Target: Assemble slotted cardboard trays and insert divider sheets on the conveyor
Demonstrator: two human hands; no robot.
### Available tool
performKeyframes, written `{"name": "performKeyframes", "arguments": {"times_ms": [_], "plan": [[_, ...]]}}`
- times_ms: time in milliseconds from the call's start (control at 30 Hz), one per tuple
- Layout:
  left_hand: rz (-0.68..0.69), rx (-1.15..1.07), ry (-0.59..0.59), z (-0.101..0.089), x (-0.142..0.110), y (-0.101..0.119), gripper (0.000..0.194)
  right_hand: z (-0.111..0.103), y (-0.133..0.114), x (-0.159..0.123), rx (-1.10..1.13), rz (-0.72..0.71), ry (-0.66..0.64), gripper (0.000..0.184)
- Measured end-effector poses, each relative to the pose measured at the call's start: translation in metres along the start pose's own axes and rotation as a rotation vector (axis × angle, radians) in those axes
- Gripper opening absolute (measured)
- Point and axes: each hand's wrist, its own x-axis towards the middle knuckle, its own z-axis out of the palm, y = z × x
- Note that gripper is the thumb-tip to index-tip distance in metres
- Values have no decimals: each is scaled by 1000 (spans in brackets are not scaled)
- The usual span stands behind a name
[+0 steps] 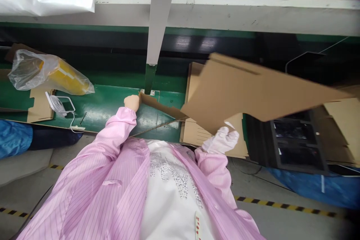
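Observation:
A large die-cut cardboard sheet (225, 90) is held up over the green workbench, tilted, with its long right end pointing out to the right. My left hand (132, 102) is bare and closed at the far left end of a narrow brown cardboard flap (161, 107), which seems to join the sheet. My right hand (221, 140), in a white glove, is closed at the sheet's lower edge. Its fingertips are partly hidden. Beneath the sheet lies a stack of flat cardboard blanks (194, 132).
On the green workbench (112, 99), to the left, are a yellow item in a clear bag (67, 77), a small white fan (57, 104) and cardboard pieces (41, 110). A post (159, 18) stands ahead. To the right are a black tray (298, 142) and more cardboard (343, 123).

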Motion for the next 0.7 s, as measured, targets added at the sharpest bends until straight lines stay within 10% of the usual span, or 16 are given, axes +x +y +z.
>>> {"name": "performKeyframes", "arguments": {"times_ms": [167,533,700], "plan": [[44,35,31,-5,9,-9,29,-35,2,36,-23,72,115,51],[169,-68,418,-16,-30,12,49,-41,40,43,-233,-4,-198,53],[512,-212,184,6,-80,47,48,-28,76,43,-208,-132,-340,54]]}}
